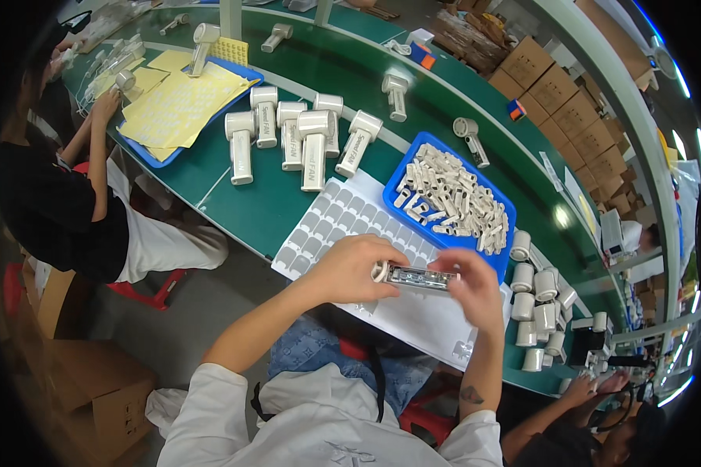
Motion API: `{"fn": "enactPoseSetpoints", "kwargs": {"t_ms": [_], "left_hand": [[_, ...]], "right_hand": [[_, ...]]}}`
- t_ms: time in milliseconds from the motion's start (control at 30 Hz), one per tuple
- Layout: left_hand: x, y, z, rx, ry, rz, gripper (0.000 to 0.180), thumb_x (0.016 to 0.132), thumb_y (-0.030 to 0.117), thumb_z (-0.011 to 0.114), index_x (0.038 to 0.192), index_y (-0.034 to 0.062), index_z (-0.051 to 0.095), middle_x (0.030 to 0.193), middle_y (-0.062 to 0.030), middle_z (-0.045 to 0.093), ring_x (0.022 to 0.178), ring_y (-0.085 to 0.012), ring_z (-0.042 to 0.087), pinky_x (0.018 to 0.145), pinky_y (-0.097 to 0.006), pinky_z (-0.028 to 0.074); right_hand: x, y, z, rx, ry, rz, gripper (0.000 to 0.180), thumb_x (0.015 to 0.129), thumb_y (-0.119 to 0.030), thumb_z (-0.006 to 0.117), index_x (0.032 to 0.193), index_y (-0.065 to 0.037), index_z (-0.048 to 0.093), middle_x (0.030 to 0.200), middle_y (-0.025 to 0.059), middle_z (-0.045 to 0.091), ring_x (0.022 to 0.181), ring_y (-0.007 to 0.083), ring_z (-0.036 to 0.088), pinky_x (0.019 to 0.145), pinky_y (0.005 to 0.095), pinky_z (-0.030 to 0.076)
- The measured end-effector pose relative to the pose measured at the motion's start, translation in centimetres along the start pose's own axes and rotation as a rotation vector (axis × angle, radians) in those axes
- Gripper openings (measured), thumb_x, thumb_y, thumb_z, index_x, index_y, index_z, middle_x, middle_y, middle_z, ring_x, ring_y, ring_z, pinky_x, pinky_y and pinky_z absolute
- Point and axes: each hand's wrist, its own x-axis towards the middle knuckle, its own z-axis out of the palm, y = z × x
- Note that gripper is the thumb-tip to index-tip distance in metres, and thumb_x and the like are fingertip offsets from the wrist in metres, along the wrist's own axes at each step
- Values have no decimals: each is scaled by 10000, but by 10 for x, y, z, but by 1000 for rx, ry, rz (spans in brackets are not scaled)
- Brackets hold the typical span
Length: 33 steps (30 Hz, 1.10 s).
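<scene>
Above the sheets in front of me, my left hand [358,268] grips one end of a handheld fan [420,278]. The fan's handle is open along one side, showing a circuit board and metal parts inside. At the handle's other end is my right hand [477,288], slightly blurred, its thumb and fingers closing around the tip. Beneath both hands lies a white sheet of grey stickers [327,226]. A blue tray [390,193] just beyond my right hand holds a heap of small white plastic parts [456,194].
Several white handheld fans [313,152] stand at the far left of the sheets. White fan heads [545,315] cluster at the right. Yellow sheets [183,113] fill another blue tray [160,162]. A co-worker [62,194] sits at left, another [584,405] at lower right. Cartons [561,97] are stacked behind.
</scene>
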Motion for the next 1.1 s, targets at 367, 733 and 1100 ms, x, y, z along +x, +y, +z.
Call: {"fn": "enactPoseSetpoints", "kwargs": {"t_ms": [367, 733, 1100], "left_hand": [[47, -16, 26, 382, -39, 47, 393, 657, 220, 808, 1035, 132, 740, 977, -46, 673, 979, -267, 602, 844, -398, 494], [50, -38, 39, 400, -20, 77, 356, 658, 210, 785, 992, 104, 723, 959, -50, 669, 946, -263, 596, 836, -378, 496], [57, -28, 30, 147, 119, 204, 407, 724, 342, 796, 1012, 72, 700, 972, -80, 684, 973, -269, 594, 868, -398, 454]], "right_hand": [[102, 82, 2, -584, -97, 103, 161, 836, -157, 678, 943, -44, 719, 893, 139, 672, 808, 277, 658, 736, 382, 520], [87, 54, 7, -345, 164, 30, 114, 840, -106, 675, 878, 1, 673, 874, 121, 669, 811, 246, 653, 718, 344, 512], [30, 37, -2, 521, 111, 192, 270, 919, -79, 646, 1179, -19, 608, 1004, 7, 598, 935, 94, 573, 793, 255, 498]]}}
